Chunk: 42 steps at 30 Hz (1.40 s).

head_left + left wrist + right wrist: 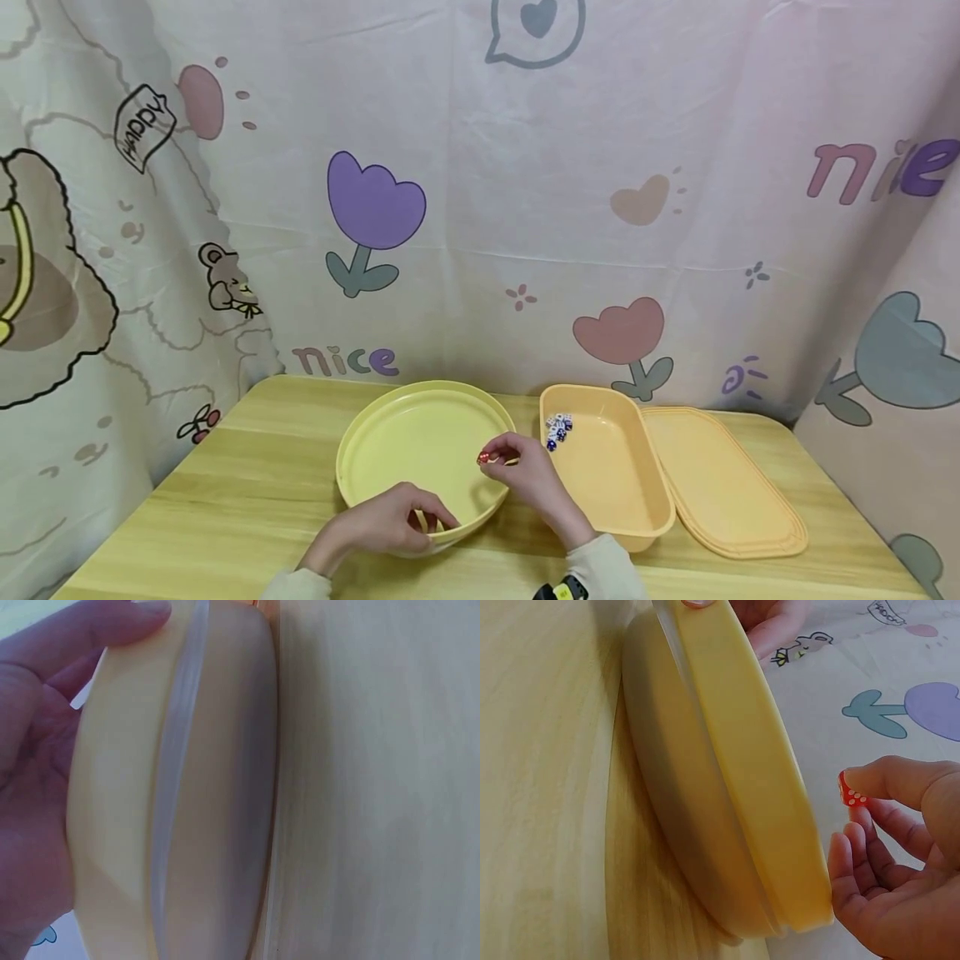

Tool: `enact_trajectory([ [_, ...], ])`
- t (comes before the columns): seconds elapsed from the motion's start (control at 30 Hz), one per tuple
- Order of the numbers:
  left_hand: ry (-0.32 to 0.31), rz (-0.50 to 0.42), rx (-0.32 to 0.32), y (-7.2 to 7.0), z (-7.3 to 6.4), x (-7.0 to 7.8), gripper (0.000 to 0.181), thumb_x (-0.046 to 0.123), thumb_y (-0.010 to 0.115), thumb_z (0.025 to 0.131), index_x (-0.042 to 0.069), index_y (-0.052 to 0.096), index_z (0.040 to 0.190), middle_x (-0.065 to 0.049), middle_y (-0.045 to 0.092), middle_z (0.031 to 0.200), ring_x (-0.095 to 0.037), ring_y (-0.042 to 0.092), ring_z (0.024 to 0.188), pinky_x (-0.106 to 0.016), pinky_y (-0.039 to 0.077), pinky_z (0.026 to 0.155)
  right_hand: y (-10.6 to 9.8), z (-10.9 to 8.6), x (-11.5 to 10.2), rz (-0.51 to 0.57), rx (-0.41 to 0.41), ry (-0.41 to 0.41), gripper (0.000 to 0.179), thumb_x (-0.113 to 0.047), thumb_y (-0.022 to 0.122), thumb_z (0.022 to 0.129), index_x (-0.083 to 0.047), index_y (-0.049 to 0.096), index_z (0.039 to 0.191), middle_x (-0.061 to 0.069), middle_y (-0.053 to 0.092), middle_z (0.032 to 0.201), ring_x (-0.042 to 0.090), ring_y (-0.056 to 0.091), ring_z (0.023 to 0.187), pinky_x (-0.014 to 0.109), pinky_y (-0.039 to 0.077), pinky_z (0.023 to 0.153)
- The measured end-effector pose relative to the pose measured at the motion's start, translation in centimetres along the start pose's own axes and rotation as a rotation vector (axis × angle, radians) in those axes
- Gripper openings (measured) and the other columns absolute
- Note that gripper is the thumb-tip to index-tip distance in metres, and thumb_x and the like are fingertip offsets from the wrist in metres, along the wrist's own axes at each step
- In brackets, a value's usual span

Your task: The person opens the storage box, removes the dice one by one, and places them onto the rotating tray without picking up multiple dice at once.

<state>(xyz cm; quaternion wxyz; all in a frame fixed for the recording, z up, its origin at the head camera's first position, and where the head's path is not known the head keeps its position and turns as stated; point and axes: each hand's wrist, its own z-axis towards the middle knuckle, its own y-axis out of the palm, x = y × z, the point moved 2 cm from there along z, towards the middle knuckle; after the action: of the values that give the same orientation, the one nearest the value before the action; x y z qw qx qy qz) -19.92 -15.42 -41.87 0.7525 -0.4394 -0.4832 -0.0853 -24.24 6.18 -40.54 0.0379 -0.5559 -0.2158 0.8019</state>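
My left hand point(392, 518) grips the near rim of a round yellow tub point(420, 442). In the left wrist view its thumb lies on the outside of the yellow wall point(116, 787), with the other fingers over the rim. My right hand point(531, 475) pinches a red die point(853, 791) with white dots between thumb and fingertips, above the tub's right side. To the right, several white and blue dice point(558, 429) lie grouped at the far left of a rectangular orange tub point(611, 467).
A flat orange lid point(723, 483) lies right of the rectangular tub, close against it. Everything stands on a wood-grain table point(225, 500). A printed cloth point(480, 208) hangs behind the table's back edge and along the sides.
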Motion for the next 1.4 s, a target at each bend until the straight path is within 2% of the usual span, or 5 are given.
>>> enact_trajectory([
  [0.17, 0.017, 0.004, 0.0, -0.06, 0.18, 0.1, 0.031, -0.005, 0.065, 0.076, 0.005, 0.073, 0.104, 0.008, 0.065, 0.089, -0.001, 0.056, 0.08, -0.024, 0.053, 0.067, -0.14, 0.02, 0.09, -0.007, 0.017, -0.011, 0.019, -0.001, 0.073, 0.079, 0.004, 0.068, 0.097, 0.005, 0.067, 0.085, 0.014, 0.059, 0.077, 0.025, 0.05, 0.069],
  [0.4, 0.008, -0.017, -0.009, 0.16, 0.44, -0.07, 0.031, -0.006, 0.065, 0.076, 0.004, 0.073, 0.104, 0.006, 0.066, 0.09, -0.002, 0.056, 0.08, -0.024, 0.053, 0.067, -0.31, -0.24, 0.07, -0.052, 0.041, -0.044, 0.029, -0.001, 0.065, 0.086, 0.008, 0.065, 0.114, 0.013, 0.069, 0.097, 0.024, 0.062, 0.089, 0.029, 0.051, 0.078],
  [0.63, -0.01, -0.031, -0.012, 0.3, 0.53, 0.0, 0.031, -0.006, 0.065, 0.077, 0.006, 0.073, 0.104, 0.009, 0.065, 0.088, -0.001, 0.056, 0.08, -0.024, 0.053, 0.067, -0.43, -0.42, 0.23, -0.04, 0.041, -0.024, 0.027, -0.002, 0.064, 0.088, 0.007, 0.066, 0.113, 0.014, 0.069, 0.1, 0.027, 0.062, 0.09, 0.027, 0.051, 0.077],
  [0.93, 0.002, -0.017, -0.011, 0.39, 0.2, -0.38, 0.033, -0.007, 0.063, 0.076, 0.007, 0.074, 0.105, 0.013, 0.064, 0.09, 0.0, 0.056, 0.08, -0.023, 0.053, 0.067, -0.21, -0.39, 0.15, -0.033, 0.023, -0.02, 0.025, -0.003, 0.064, 0.088, 0.007, 0.066, 0.111, 0.013, 0.07, 0.1, 0.025, 0.062, 0.088, 0.025, 0.05, 0.075],
  [1.4, 0.028, -0.014, -0.007, -0.09, 0.05, -0.29, 0.031, -0.005, 0.065, 0.077, 0.007, 0.073, 0.105, 0.012, 0.064, 0.091, -0.001, 0.056, 0.081, -0.024, 0.053, 0.066, 0.06, -0.21, -0.24, -0.068, 0.021, -0.028, 0.023, -0.007, 0.064, 0.089, 0.005, 0.068, 0.109, 0.011, 0.07, 0.1, 0.022, 0.062, 0.085, 0.024, 0.05, 0.07],
])
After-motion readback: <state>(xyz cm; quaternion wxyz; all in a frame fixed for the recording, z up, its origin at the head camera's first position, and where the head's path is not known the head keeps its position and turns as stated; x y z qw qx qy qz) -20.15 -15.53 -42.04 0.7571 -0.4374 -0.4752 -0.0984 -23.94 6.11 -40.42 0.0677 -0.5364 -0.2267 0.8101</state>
